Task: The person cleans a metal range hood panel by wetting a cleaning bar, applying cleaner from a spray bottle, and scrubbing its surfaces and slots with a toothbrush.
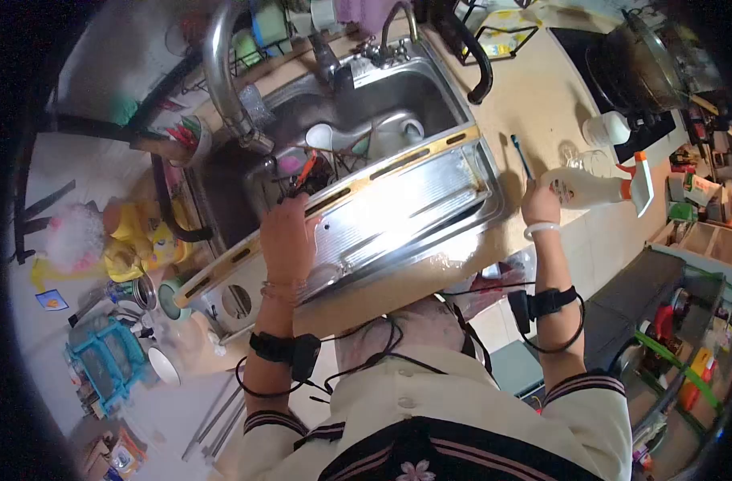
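Beige countertop (546, 104) surrounds a stainless-steel sink (392, 94), across which lies a long silver metal panel (382, 215) with a yellow-stained slotted edge; the left hand (289, 242) clasps that edge, while the right hand (541, 204) pinches a slim teal brush (522, 158) beside a translucent orange-nozzled spray bottle (584, 189)

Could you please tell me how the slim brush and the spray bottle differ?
The slim brush is far thinner than the spray bottle. The slim brush looks bluish; the spray bottle is pale, with an orange-and-white head. The slim brush is held in the right hand, while the spray bottle appears beside it. Both are longer than wide.
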{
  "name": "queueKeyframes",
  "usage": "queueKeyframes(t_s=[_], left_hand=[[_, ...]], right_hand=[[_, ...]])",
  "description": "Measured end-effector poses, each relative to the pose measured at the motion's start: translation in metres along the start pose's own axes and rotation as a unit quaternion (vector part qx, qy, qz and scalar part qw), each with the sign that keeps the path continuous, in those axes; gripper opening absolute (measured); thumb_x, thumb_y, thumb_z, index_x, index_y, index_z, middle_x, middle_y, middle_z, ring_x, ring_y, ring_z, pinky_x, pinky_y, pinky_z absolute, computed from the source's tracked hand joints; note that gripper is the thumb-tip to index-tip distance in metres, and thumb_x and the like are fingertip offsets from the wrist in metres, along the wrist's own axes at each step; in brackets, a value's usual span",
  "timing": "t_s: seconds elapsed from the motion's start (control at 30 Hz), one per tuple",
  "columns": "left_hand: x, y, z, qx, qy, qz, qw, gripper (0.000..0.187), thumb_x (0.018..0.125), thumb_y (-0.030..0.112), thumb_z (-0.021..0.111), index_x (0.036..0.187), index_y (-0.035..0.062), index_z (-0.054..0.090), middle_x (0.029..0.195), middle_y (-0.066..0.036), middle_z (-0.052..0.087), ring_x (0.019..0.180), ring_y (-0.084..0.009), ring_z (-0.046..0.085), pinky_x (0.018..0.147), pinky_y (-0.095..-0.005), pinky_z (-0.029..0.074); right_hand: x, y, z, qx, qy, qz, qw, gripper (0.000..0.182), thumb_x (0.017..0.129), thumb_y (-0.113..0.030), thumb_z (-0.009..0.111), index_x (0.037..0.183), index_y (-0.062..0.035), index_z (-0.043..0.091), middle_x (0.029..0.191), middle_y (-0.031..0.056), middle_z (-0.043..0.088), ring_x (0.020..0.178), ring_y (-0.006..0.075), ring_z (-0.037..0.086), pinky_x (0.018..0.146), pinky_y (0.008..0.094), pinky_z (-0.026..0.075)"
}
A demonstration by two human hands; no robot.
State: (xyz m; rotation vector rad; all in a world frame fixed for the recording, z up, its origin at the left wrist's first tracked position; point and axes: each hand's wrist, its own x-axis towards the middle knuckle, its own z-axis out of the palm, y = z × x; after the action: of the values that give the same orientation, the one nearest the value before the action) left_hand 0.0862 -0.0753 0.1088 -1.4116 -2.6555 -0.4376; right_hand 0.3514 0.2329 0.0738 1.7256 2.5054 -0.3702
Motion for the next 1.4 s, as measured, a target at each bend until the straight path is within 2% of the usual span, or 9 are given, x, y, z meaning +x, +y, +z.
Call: queueKeyframes(t_s=[0.13, 0.27, 0.5, 0.77, 0.87, 0.97, 1.07, 1.17, 1.4], left_hand=[[-0.003, 0.003, -0.004, -0.001, -0.027, -0.011, 1.000, 0.038, 0.075, 0.026, 0.063, 0.105, 0.0047, 0.053, 0.088, -0.009, 0.056, 0.081, -0.0277, 0.053, 0.072, -0.0396, 0.041], [-0.005, 0.002, -0.003, 0.038, -0.030, -0.008, 0.999, 0.039, 0.077, 0.030, 0.061, 0.107, 0.0054, 0.053, 0.088, -0.009, 0.057, 0.082, -0.0270, 0.054, 0.072, -0.0392, 0.041], [-0.008, 0.003, -0.008, 0.004, -0.027, 0.009, 1.000, 0.040, 0.079, 0.031, 0.060, 0.110, 0.0070, 0.052, 0.096, -0.011, 0.057, 0.087, -0.0280, 0.054, 0.074, -0.0405, 0.042], [0.005, 0.039, -0.134, -0.045, 0.160, 0.093, 0.982, 0.029, 0.076, 0.004, 0.054, 0.105, 0.0060, 0.055, 0.096, -0.011, 0.055, 0.088, -0.0301, 0.051, 0.080, -0.0412, 0.040], [-0.013, 0.080, -0.209, -0.076, 0.309, 0.225, 0.921, 0.022, 0.071, 0.015, 0.062, 0.092, 0.0110, 0.059, 0.092, -0.009, 0.055, 0.090, -0.0226, 0.051, 0.085, -0.0413, 0.038], [-0.052, 0.087, -0.268, 0.001, 0.237, 0.277, 0.931, 0.031, 0.079, 0.047, 0.049, 0.092, 0.0193, 0.049, 0.093, -0.002, 0.048, 0.099, -0.0231, 0.045, 0.091, -0.0545, 0.033], [-0.075, 0.094, -0.282, -0.016, 0.232, 0.219, 0.948, 0.030, 0.080, 0.046, 0.051, 0.091, 0.0187, 0.047, 0.092, 0.000, 0.046, 0.102, -0.0201, 0.044, 0.094, -0.0522, 0.030], [-0.089, 0.103, -0.278, -0.088, 0.253, 0.097, 0.959, 0.023, 0.077, 0.027, 0.060, 0.091, 0.0135, 0.048, 0.092, 0.000, 0.048, 0.101, -0.0155, 0.045, 0.095, -0.0423, 0.028], [-0.085, 0.118, -0.282, -0.102, 0.227, -0.038, 0.968, 0.018, 0.075, 0.012, 0.061, 0.089, 0.0086, 0.052, 0.088, -0.003, 0.052, 0.092, -0.0147, 0.049, 0.089, -0.0372, 0.032]], right_hand=[[-0.045, 0.002, -0.032, 0.219, 0.204, -0.125, 0.946, 0.050, 0.078, -0.017, 0.062, 0.120, 0.0026, 0.045, 0.105, 0.0266, 0.054, 0.097, 0.0336, 0.055, 0.085, 0.0386, 0.043], [-0.082, 0.048, -0.088, 0.251, 0.536, -0.025, 0.806, 0.065, 0.072, -0.011, 0.071, 0.125, 0.0050, 0.036, 0.119, 0.0174, 0.048, 0.110, 0.0250, 0.048, 0.092, 0.0384, 0.038], [0.032, 0.127, -0.062, 0.485, 0.209, -0.114, 0.841, 0.062, 0.075, -0.015, 0.070, 0.126, 0.0023, 0.039, 0.126, 0.0141, 0.045, 0.113, 0.0194, 0.046, 0.095, 0.0309, 0.036], [0.039, 0.082, -0.094, 0.408, 0.061, -0.213, 0.885, 0.031, 0.081, -0.008, 0.059, 0.111, -0.0037, 0.054, 0.099, 0.0055, 0.060, 0.087, 0.0120, 0.055, 0.077, 0.0275, 0.045], [0.019, 0.043, -0.113, 0.427, 0.062, -0.265, 0.862, 0.040, 0.082, -0.007, 0.052, 0.121, -0.0029, 0.047, 0.110, 0.0067, 0.057, 0.091, 0.0123, 0.054, 0.080, 0.0282, 0.044], [-0.015, -0.022, -0.165, 0.482, 0.039, -0.291, 0.826, 0.050, 0.081, -0.009, 0.055, 0.128, -0.0019, 0.041, 0.111, 0.0098, 0.055, 0.092, 0.0134, 0.054, 0.081, 0.0255, 0.043], [-0.024, -0.043, -0.169, 0.427, -0.048, -0.283, 0.858, 0.047, 0.079, -0.013, 0.062, 0.123, -0.0021, 0.047, 0.105, 0.0062, 0.057, 0.088, 0.0133, 0.054, 0.074, 0.0253, 0.044], [-0.044, -0.106, -0.148, 0.415, -0.236, -0.477, 0.738, 0.037, 0.076, -0.013, 0.062, 0.110, -0.0008, 0.055, 0.096, 0.0055, 0.059, 0.085, 0.0129, 0.055, 0.073, 0.0280, 0.045], [-0.072, -0.164, -0.077, 0.233, -0.267, -0.425, 0.833, 0.029, 0.074, -0.020, 0.068, 0.094, -0.0014, 0.058, 0.074, 0.0085, 0.060, 0.066, 0.0184, 0.058, 0.062, 0.0326, 0.046]])
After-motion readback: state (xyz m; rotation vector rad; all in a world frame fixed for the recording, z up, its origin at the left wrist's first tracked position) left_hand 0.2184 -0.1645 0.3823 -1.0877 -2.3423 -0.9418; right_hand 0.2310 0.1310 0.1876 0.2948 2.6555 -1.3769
